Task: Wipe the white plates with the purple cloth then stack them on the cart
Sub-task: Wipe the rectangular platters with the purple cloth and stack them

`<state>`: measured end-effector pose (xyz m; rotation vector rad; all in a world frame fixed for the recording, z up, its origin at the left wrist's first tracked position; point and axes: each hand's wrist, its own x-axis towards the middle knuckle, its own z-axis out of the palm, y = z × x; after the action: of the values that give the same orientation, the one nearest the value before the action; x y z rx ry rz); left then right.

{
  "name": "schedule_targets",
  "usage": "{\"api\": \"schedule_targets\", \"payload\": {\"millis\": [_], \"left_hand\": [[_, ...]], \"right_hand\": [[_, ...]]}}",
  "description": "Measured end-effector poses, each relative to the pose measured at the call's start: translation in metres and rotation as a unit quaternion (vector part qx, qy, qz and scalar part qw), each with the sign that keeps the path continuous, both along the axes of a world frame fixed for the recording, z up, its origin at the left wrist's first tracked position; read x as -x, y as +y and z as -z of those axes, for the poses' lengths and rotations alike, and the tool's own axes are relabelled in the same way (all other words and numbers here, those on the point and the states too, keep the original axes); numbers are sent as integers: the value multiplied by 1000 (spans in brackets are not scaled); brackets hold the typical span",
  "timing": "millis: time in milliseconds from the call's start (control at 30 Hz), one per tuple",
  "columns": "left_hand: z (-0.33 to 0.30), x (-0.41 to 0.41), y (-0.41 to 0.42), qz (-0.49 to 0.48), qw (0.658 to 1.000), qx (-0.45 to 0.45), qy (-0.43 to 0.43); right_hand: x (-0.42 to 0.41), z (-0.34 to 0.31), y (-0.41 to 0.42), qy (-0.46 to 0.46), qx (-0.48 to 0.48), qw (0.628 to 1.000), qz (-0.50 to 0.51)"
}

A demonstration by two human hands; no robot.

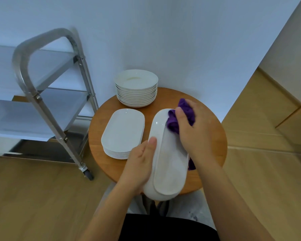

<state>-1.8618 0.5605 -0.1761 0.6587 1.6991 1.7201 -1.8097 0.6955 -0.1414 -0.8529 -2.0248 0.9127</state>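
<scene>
The left hand grips the near left edge of an oval white plate, held tilted above the round wooden table. The right hand clutches the purple cloth against the plate's far right side. Left of it lies a stack of oval plates, round plates stand farther back, and the metal cart is at far left.

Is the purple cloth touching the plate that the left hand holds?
Touching. In the head view the right hand presses the cloth onto the far end of the held plate.
</scene>
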Motion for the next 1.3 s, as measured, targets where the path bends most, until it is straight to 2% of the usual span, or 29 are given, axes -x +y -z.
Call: {"api": "schedule_targets", "payload": {"millis": [100, 233, 300, 400, 467, 567, 700, 800, 900, 1000, 1100, 1200, 1300], "left_hand": [[-8, 2, 4, -28, 998, -28, 44], [-10, 5, 7, -46, 997, -47, 41], [-5, 8, 4, -71, 996, -56, -7], [4, 9, 2, -75, 988, -54, -120], [9, 5, 5, -67, 977, -65, -190], [13, 12, 9, -111, 951, -50, -285], [19, 19, 6, -149, 941, -21, -303], [15, 24, 6, -165, 930, -67, -322], [10, 25, 7, -131, 941, -84, -301], [8, 24, 3, -87, 946, -104, -294], [8, 27, -6, -65, 955, -77, -280], [9, 17, -8, -12, 962, -54, -267], [7, 8, -3, -16, 981, -36, -189]], "right_hand": [[15, -3, -12, -11, -23, 999, -31], [15, 2, -39, -20, -128, 986, -105], [11, 13, -51, -40, -162, 976, -138], [2, 26, -61, -68, -158, 971, -165], [-5, 32, -66, -82, -163, 967, -177], [-13, 39, -74, -92, -188, 962, -174], [-27, 54, -80, -69, -242, 957, -142], [-45, 72, -79, -56, -318, 933, -156], [-55, 82, -69, -34, -363, 920, -147], [-61, 82, -55, 11, -340, 931, -129], [-65, 73, -37, 47, -238, 966, -93], [-56, 54, -17, 5, -188, 980, -67], [-35, 32, -1, -69, -180, 980, -44]]}}
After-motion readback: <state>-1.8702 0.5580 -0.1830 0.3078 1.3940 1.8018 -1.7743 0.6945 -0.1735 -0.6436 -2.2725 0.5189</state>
